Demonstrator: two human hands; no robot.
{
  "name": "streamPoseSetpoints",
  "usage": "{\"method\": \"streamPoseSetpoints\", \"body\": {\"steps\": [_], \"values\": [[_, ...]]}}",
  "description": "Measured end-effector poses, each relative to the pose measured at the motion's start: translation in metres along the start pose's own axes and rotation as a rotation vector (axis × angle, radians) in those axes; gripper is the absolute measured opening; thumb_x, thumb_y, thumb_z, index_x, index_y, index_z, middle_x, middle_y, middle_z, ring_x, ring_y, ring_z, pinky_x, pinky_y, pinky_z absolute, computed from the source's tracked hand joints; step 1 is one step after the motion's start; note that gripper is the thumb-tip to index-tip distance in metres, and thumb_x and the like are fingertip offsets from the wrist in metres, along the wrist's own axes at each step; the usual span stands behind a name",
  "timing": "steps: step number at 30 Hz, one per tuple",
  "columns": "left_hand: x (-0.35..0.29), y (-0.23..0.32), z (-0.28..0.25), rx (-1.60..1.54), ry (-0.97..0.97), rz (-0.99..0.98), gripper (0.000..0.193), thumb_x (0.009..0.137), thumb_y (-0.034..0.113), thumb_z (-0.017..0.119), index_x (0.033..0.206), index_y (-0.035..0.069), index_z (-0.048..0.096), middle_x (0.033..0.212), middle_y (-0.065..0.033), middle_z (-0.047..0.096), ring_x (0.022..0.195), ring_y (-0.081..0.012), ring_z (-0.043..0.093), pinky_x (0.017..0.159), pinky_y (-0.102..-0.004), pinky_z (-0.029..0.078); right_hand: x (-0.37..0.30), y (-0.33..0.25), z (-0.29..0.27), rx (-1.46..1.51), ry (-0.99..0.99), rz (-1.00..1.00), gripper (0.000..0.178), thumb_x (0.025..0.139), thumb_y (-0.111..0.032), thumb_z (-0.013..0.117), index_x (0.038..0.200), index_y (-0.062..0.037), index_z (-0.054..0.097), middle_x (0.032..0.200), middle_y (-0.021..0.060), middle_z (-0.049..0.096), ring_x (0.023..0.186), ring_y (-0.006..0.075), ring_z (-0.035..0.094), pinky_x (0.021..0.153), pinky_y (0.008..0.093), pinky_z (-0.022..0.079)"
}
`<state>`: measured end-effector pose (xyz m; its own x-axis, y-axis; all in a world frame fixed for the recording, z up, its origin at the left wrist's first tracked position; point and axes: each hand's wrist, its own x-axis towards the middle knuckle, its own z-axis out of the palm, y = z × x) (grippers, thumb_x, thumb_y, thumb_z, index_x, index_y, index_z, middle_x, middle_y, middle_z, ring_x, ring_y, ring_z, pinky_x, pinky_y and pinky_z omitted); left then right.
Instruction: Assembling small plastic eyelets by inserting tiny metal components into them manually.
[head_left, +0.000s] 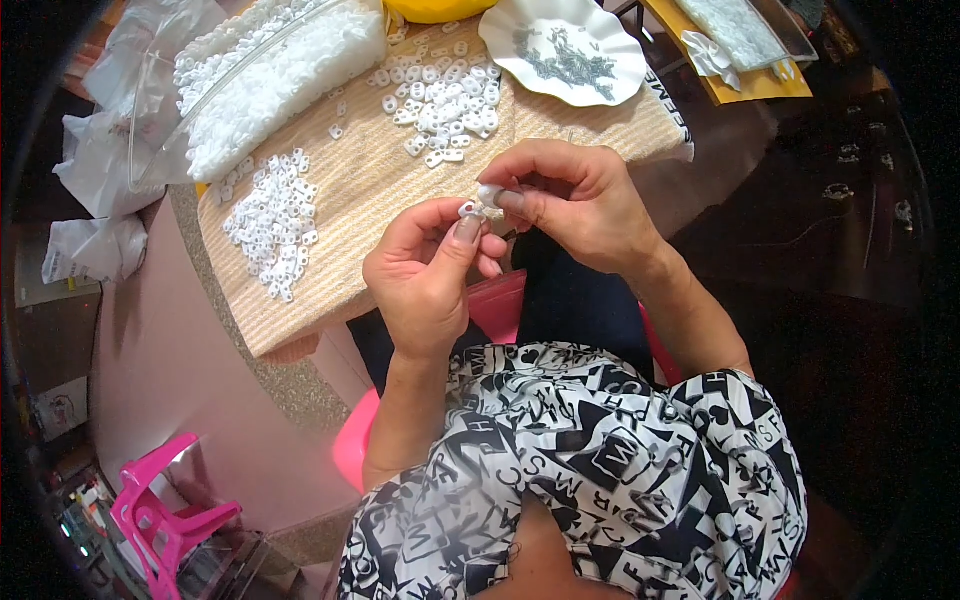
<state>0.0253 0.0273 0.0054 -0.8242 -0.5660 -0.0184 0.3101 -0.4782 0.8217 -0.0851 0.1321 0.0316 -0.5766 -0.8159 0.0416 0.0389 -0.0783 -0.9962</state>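
The person's L hand (pixel 425 270) and R hand (pixel 580 205) meet above the near edge of the striped cloth (pixel 340 195), prob. so both tips can work on tiny parts in good view. L thumb + index pinch a small white holed piece (pixel 467 209), its end poking out past the nails; R thumb + index pinch a white bit (pixel 488 193) right next to it, touching or nearly so, can't tell which. Fingertip grip on both sides looks apt for parts this small: a fuller grasp would cover them. Loose white pieces lie in two heaps, the L heap (pixel 272 225) and the upper heap (pixel 448 105), seemingly spread out for easy picking w/ either hand. The clear bin (pixel 145 160) of more white pieces stands upper L, prob. as bulk stock; the scalloped plate (pixel 625 70) at upper R holds small dark bits (pixel 565 60), its rim likely there to keep them from scattering. Hard to make out: R hand's other fingers curl partly out of sight, and the pinched parts' inner faces are covered by the tips. Dark bits are too small to ID. Yellow item (pixel 430 9) is cut off at top; bin's far end likewise. R side is v. dark, little detail there.
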Motion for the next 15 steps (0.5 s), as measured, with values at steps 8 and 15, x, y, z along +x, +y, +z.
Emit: {"method": "streamPoseSetpoints", "body": {"steps": [8,15], "values": [[-0.0003,-0.0012,-0.0001,0.034,-0.007,0.022,0.013,0.080,-0.002,0.055,0.092,-0.007,0.054,0.074,-0.0122,0.059,0.058,-0.0134,0.057,0.051,-0.0215,0.049,0.0005,0.0044,0.0038,-0.072,0.025,-0.089,0.012,0.077,0.001,0.057,0.089,0.0013,0.059,0.079,0.0013,0.056,0.073,0.0059,0.052,0.064,0.0189,0.043],[-0.0020,-0.0013,-0.0024,0.053,-0.021,0.005,0.016,0.080,0.000,0.054,0.094,-0.007,0.052,0.076,-0.0141,0.059,0.060,-0.0166,0.058,0.050,-0.0215,0.048,-0.0004,0.0017,0.0073,-0.002,-0.009,-0.029,0.012,0.079,0.002,0.055,0.090,0.0027,0.059,0.079,0.0039,0.058,0.070,0.0064,0.055,0.063,0.0190,0.046]]}}
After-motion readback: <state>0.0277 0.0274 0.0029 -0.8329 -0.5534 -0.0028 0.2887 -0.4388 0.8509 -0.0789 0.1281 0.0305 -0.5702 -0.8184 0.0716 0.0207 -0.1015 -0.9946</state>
